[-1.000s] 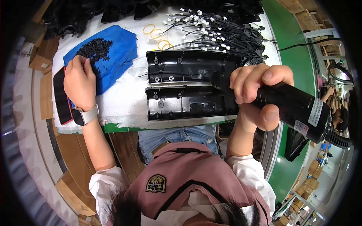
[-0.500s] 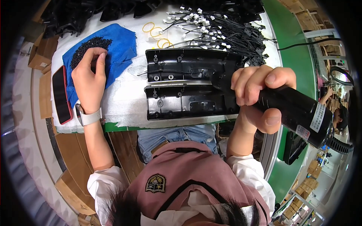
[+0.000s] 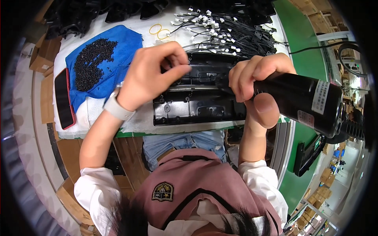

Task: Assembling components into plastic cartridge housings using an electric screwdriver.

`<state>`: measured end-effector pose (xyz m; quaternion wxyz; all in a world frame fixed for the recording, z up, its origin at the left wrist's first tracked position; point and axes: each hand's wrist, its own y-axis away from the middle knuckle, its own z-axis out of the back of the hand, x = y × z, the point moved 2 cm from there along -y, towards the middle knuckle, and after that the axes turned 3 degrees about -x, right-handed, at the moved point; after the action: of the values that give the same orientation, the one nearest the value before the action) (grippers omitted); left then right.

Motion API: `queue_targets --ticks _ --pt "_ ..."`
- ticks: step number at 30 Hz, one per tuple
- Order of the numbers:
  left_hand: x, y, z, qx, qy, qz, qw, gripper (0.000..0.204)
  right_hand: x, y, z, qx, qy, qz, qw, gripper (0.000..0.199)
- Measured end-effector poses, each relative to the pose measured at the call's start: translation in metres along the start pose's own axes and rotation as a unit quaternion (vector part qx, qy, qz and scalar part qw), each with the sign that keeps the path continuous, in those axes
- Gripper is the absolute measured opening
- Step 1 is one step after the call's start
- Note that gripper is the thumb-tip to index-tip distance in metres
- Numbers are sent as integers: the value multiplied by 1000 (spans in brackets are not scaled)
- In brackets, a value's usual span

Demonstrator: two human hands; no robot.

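Note:
My right hand (image 3: pixel 258 84) is wrapped round a black electric screwdriver (image 3: pixel 301 98), whose body slants down to the right and whose nose points left over two black plastic housings. The upper housing (image 3: pixel 210 61) and the lower housing (image 3: pixel 177 112) lie side by side, hollow faces up, with screw posts inside. Over the left end of the upper housing, my left hand (image 3: pixel 147 76) is closed, thumb and forefinger brought together. Anything between those fingertips is too small to make out. To its left, small black screws (image 3: pixel 88 67) lie heaped on a blue cloth (image 3: pixel 132 37).
A phone (image 3: pixel 64 98) lies beside the cloth. Behind the housings are yellow rubber bands (image 3: pixel 155 28) and a bundle of black cables (image 3: pixel 246 37) with white connectors. Black plastic parts (image 3: pixel 75 17) line the far edge. Another dark part (image 3: pixel 309 155) rests on the green surface at right.
My left hand has moved right from the screw heap to over the upper housing. My right hand and the screwdriver have shifted slightly left.

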<state>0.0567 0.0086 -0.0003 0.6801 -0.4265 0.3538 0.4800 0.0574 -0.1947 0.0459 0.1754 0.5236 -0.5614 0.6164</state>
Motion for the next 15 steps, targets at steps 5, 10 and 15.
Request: queue_targets --ticks 5,10,15 --pt "22 -4 -20 78 61 35 994 12 -3 -2 1 13 47 21 999 37" --pt "25 -4 -20 109 120 75 984 12 1 3 2 41 25 27 999 43" --pt "8 0 -13 46 79 27 995 18 -2 8 21 9 -153 78 985 47"
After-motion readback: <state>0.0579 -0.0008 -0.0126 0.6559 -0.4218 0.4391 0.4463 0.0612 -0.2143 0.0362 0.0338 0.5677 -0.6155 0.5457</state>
